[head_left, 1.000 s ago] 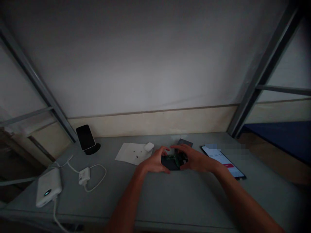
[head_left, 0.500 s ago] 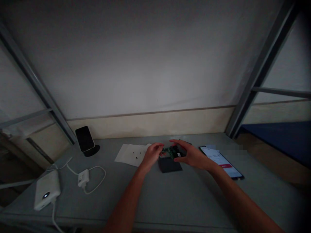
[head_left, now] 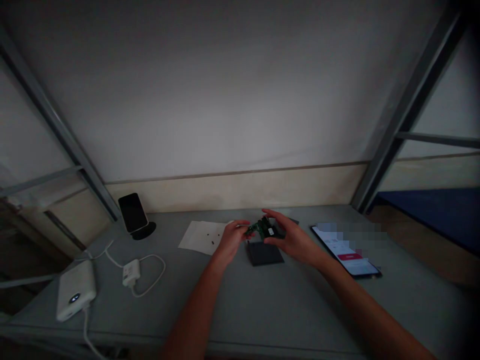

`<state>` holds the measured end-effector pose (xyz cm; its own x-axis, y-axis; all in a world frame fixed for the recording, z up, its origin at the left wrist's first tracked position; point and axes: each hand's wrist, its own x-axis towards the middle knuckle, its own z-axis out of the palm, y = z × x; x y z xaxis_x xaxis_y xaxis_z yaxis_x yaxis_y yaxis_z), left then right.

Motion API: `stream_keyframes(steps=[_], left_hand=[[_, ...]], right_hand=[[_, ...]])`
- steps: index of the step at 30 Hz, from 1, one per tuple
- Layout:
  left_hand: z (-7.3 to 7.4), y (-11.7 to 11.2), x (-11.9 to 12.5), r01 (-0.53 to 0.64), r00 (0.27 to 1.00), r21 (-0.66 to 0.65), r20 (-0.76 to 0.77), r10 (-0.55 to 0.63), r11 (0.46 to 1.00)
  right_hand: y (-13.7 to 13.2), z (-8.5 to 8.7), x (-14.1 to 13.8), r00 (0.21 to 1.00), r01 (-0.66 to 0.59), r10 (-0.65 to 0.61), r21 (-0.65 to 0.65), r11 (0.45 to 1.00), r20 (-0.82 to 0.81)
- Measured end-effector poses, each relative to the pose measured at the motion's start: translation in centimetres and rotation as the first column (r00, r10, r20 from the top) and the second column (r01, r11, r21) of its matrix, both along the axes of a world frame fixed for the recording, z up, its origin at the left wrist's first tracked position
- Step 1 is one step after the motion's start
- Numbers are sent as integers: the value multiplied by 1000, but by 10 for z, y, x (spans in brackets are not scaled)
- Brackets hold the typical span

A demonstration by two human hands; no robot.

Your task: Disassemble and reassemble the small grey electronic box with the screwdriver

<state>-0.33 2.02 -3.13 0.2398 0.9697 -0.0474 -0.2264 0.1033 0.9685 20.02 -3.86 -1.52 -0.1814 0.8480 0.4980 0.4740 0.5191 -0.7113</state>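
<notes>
A small green circuit board [head_left: 261,228] is held just above the grey table [head_left: 240,310], tilted. My left hand [head_left: 231,239] pinches its left end. My right hand [head_left: 290,236] grips its right side with curled fingers. Directly below the board a flat black square panel [head_left: 264,253] lies on the table. A sheet of white paper [head_left: 203,236] with two tiny dark specks lies just left of my left hand.
A lit phone [head_left: 347,250] lies flat at the right. A dark phone on a stand [head_left: 134,216] is at the back left. A white power bank [head_left: 76,290] and a white charger with cable [head_left: 131,272] sit front left. Metal frame posts [head_left: 405,105] flank the table.
Both hands lifted the green circuit board up off the black panel, which now lies uncovered on the table. The hands moved slightly away from me.
</notes>
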Motion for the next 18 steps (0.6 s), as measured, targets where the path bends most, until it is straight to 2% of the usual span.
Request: stream_keyframes(steps=[4,10,15,18], left_hand=[[1,0,-1,59,997,-54,60,-56,997],[11,-9,1,157,968,-224,230,-105,962],[14,-15,10,193,927,-402,372,-33,895],[13,-12,10,134,914,-432,403,58,892]], right_hand=[[4,-4,2,998,11,-15,-66,998,-62],[0,4,0,991,32,-38,-47,998,-131],[-11,14,-6,995,41,-37,32,999,-93],[-13,15,-8,994,75,-70,58,995,-80]])
